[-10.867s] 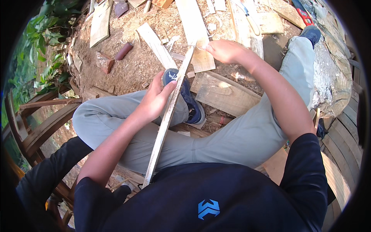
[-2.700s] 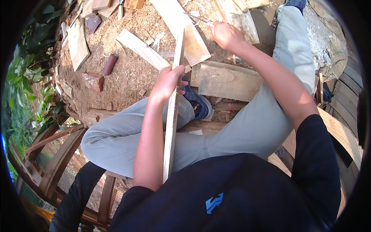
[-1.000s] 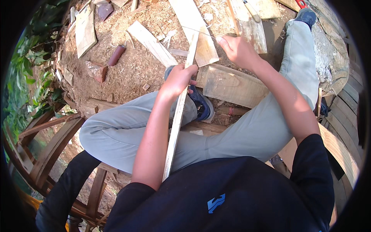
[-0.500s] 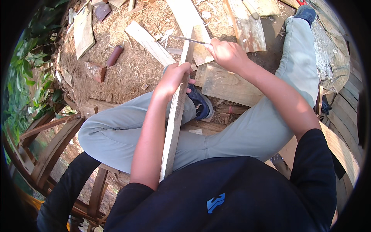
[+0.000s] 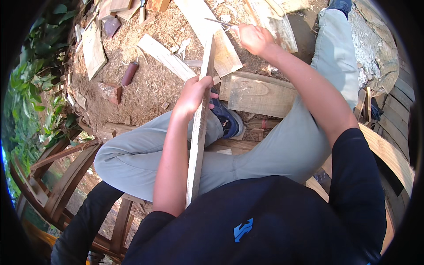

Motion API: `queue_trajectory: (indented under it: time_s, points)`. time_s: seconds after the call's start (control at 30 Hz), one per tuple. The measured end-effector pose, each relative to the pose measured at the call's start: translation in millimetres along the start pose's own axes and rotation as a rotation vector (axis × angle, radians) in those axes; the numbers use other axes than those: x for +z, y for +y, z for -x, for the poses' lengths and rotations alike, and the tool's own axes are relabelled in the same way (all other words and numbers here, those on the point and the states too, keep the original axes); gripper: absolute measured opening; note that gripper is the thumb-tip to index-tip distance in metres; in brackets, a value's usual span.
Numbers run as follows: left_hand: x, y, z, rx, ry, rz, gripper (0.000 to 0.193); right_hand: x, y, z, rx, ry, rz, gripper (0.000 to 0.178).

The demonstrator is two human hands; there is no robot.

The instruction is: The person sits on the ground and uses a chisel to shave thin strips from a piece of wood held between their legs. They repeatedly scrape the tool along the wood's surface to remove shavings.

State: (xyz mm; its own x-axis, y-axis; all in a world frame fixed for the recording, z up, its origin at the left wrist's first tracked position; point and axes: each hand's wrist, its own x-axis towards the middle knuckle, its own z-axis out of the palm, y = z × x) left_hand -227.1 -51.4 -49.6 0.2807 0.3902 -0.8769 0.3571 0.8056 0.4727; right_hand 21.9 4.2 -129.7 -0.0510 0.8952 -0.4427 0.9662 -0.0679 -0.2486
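Note:
A long, narrow wooden strip [image 5: 197, 145] runs from against my torso out over my lap, its far end raised above the ground. My left hand [image 5: 192, 95] is closed around it past the middle, thumb on top and fingertips showing on the right side. Beyond the strip's far end, my right hand [image 5: 255, 39] grips a knife. The thin knife blade [image 5: 217, 21] points left and appears apart from the wood; its handle is mostly hidden in the fist.
Shavings cover the ground, with loose boards [image 5: 260, 93] near my shoe [image 5: 227, 121]. A dark red cylinder [image 5: 130, 73] and a reddish block [image 5: 110, 92] lie to the left. Curved wooden frames [image 5: 70, 185] stand at lower left. Another person's dark sleeve [image 5: 88, 216] shows there.
My right hand has moved outward with the knife, and the blade has gone from lying across the strip to beyond its end. My left hand keeps its hold. The view has shifted slightly.

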Motion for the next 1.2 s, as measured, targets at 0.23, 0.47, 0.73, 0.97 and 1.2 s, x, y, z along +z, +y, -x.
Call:
queue_trajectory:
  time_s: [0.23,0.47,0.73,0.97,1.2]
  points:
    - [-2.7,0.4,0.1,-0.025,0.000,-0.001,0.052,-35.4,-32.9,57.1,-0.178,-0.031,-0.238,0.045]
    - [0.3,-1.7,-0.4,-0.027,0.005,0.006,0.049,-11.8,-22.6,58.9,-0.158,0.015,-0.150,0.044]
    - [-1.2,-1.5,-2.6,-0.038,-0.033,0.059,0.050,15.4,0.5,-0.7,-0.219,0.104,0.159,0.027]
    - [1.6,-2.5,1.4,-0.022,0.005,0.036,0.047,-15.4,-15.4,16.7,0.017,-0.005,-0.067,0.042]
    - [-2.6,-3.7,-0.3,-0.019,-0.001,0.021,0.039,-20.7,-13.5,61.9,-0.097,-0.041,-0.220,0.048]
